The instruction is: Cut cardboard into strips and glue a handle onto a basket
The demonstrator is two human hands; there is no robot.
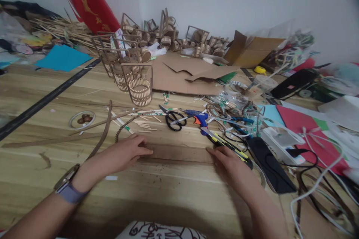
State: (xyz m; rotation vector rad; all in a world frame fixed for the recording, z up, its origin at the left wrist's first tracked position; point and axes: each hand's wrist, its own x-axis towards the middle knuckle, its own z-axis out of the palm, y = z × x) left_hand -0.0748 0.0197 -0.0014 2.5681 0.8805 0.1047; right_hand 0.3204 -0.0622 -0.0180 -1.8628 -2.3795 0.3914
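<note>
A flat, wide brown strip [179,155], like bark or dried leaf, lies across the wooden table in front of me. My left hand [130,153] has its thumb and fingertips closed on the strip's left end. At the right end, the fingers of my right hand [227,160] are closed on it, partly hidden by the hand itself. Just beyond the strip are black-handled scissors [176,120], a blue glue gun [199,117] and a yellow-and-black utility knife [227,145]. Short wooden sticks [144,125] and a curved beaded strip [123,129] lie near my left hand.
Small slatted baskets with tall handles [141,93] stand beyond the sticks, with several more heaped by the wall. Torn cardboard [179,78] covers the back middle. A phone [270,164], a power strip [280,145] and tangled cables crowd the right. A ring [71,121] with brown balls sits left.
</note>
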